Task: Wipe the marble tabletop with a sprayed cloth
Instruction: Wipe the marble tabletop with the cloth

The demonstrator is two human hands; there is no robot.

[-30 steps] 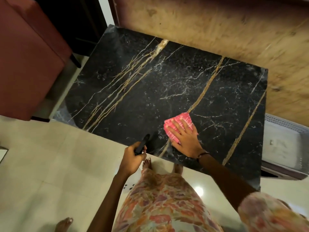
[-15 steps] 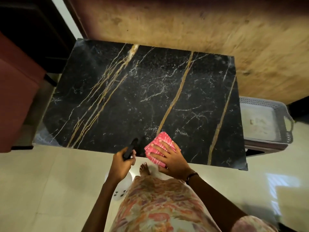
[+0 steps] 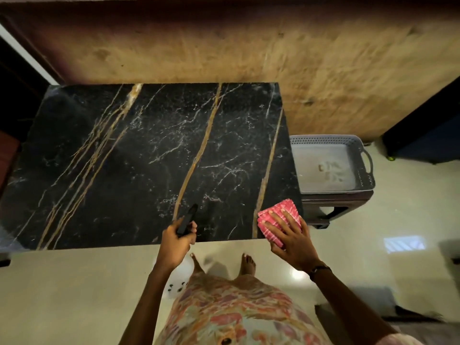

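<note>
The black marble tabletop point(image 3: 139, 165) with gold and white veins fills the middle of the view. A folded pink cloth point(image 3: 275, 217) lies at its near right corner, partly past the edge. My right hand point(image 3: 290, 235) presses flat on the cloth, fingers spread. My left hand point(image 3: 175, 241) is at the near edge, closed around the black trigger head of a spray bottle point(image 3: 186, 220). The bottle's white body point(image 3: 178, 277) hangs below the table edge, mostly hidden by my arm.
A grey plastic basket point(image 3: 358, 150) sits on a low dark stool right of the table. A wooden wall point(image 3: 249, 51) stands behind the table. Pale glossy floor tiles point(image 3: 74, 295) lie in front, with my bare feet close to the table edge.
My right hand has slid the pink cloth along the near edge to the table's right corner. My left hand has kept hold of the spray bottle at the near edge.
</note>
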